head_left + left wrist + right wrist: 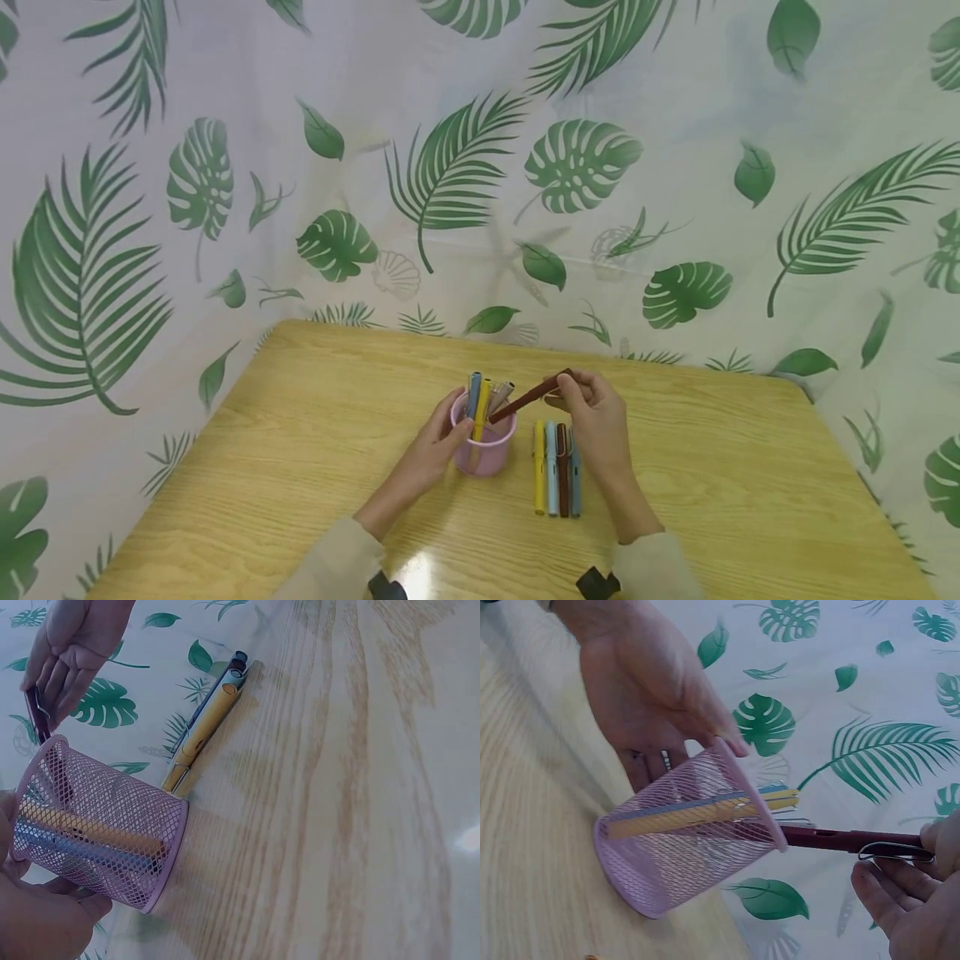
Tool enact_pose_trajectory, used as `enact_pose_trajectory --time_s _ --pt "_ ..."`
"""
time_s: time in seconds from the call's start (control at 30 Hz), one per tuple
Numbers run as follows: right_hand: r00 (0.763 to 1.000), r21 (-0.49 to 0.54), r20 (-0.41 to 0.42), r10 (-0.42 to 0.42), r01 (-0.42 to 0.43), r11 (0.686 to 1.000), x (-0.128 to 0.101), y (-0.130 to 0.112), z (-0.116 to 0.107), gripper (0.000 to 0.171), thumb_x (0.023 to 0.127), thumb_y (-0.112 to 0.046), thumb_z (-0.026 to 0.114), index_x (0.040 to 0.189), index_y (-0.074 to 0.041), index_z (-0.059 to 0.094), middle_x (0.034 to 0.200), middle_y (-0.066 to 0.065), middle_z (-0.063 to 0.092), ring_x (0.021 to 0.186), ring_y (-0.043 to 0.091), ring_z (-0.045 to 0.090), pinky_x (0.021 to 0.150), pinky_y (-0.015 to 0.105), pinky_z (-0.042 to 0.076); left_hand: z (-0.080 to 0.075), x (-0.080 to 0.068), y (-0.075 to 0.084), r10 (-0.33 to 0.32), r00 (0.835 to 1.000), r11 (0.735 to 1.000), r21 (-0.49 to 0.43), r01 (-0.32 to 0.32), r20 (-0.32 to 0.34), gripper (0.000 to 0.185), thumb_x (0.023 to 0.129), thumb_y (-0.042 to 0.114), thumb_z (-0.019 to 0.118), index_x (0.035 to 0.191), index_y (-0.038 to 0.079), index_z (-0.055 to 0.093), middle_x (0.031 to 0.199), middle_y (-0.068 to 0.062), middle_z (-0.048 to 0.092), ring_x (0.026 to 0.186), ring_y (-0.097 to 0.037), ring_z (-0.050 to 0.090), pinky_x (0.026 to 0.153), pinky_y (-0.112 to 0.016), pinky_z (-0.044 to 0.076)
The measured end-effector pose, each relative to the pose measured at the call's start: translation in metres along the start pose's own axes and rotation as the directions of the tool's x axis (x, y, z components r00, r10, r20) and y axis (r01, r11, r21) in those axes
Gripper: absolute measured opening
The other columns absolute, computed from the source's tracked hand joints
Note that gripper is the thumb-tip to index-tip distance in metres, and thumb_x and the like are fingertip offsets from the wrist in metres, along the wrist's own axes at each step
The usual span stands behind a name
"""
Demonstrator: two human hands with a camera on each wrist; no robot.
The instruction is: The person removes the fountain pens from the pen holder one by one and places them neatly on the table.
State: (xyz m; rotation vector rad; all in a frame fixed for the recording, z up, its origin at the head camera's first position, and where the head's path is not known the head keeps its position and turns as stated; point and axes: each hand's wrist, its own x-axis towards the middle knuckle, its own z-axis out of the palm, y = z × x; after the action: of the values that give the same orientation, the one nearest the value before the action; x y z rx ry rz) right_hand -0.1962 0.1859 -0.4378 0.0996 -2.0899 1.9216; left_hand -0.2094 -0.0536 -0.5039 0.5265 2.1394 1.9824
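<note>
A pink mesh cup [486, 450] stands mid-table with a blue, a yellow and a grey pen upright in it. My left hand [448, 435] grips its left side; its fingers [45, 919] curl round the cup [105, 825], and its palm [645, 697] lies behind the cup [690, 840]. My right hand [567, 388] pinches the clip end of a dark red pen [528, 397]. That pen [832, 840] slants down with its tip just inside the rim. My right hand's fingers [900, 892] hold it by the clip. In the left wrist view the dark red pen [35, 716] enters the cup below my right hand [71, 649].
Several pens [557, 468] lie side by side on the wooden table [712, 467] just right of the cup: yellow, light blue, brown, blue. The same pens [206, 724] show in the left wrist view. A leaf-print curtain [450, 183] walls in the table's far and side edges.
</note>
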Motion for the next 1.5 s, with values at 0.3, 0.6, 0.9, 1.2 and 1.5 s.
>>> enact_pose_trajectory --time_s 0.3,0.6,0.9,1.2,1.5 --pt "0.995 0.175 -0.093 0.019 -0.002 0.985 0.004 -0.009 -0.03 0.035 0.109 -0.024 0.053 0.124 0.007 0.056 0.109 0.013 0.074 0.099 0.022 0.075 0.09 0.036 0.059 0.0 -0.002 0.001 0.003 1.0 1.0 -0.018 -0.003 0.018 0.064 0.112 0.026 0.047 0.164 0.005 0.018 0.166 -0.028 0.022 0.15 -0.044 0.028 0.122 -0.054 0.025" --pt "0.991 0.224 -0.113 0.078 -0.051 0.973 0.002 -0.018 -0.065 0.036 0.106 -0.02 0.059 0.128 0.007 0.051 0.11 0.011 0.074 0.103 0.022 0.074 0.093 0.035 0.057 -0.001 -0.002 0.001 0.0 1.0 1.0 -0.017 0.0 0.014 0.064 0.112 0.026 0.047 0.164 0.004 0.018 0.166 -0.028 0.022 0.15 -0.045 0.028 0.122 -0.054 0.025" --pt "0.992 0.187 -0.092 0.083 -0.065 0.98 -0.003 -0.021 -0.101 0.043 0.104 -0.023 0.064 0.135 0.004 0.051 0.114 0.009 0.074 0.103 0.017 0.073 0.092 0.03 0.056 -0.001 -0.002 0.001 -0.008 1.0 1.0 -0.021 0.008 0.012 0.064 0.112 0.028 0.048 0.165 0.006 0.018 0.166 -0.028 0.022 0.15 -0.045 0.028 0.122 -0.054 0.024" --pt "0.99 0.264 -0.117 0.076 -0.043 0.964 -0.006 -0.017 -0.131 0.037 0.102 -0.016 0.066 0.131 0.003 0.053 0.106 0.008 0.077 0.097 0.017 0.075 0.088 0.029 0.058 0.0 -0.002 0.001 -0.013 1.0 1.0 -0.021 0.013 0.011 0.064 0.112 0.027 0.047 0.164 0.005 0.018 0.166 -0.027 0.023 0.15 -0.045 0.028 0.122 -0.055 0.025" --pt "0.988 0.294 -0.126 0.094 -0.053 0.954 -0.014 -0.01 -0.156 0.031 0.102 -0.011 0.066 0.127 0.002 0.055 0.104 0.007 0.077 0.094 0.017 0.076 0.085 0.028 0.059 0.0 -0.002 0.003 -0.02 1.0 1.0 -0.022 0.021 0.016 0.063 0.112 0.027 0.046 0.165 0.007 0.018 0.167 -0.027 0.021 0.151 -0.045 0.025 0.123 -0.057 0.022"
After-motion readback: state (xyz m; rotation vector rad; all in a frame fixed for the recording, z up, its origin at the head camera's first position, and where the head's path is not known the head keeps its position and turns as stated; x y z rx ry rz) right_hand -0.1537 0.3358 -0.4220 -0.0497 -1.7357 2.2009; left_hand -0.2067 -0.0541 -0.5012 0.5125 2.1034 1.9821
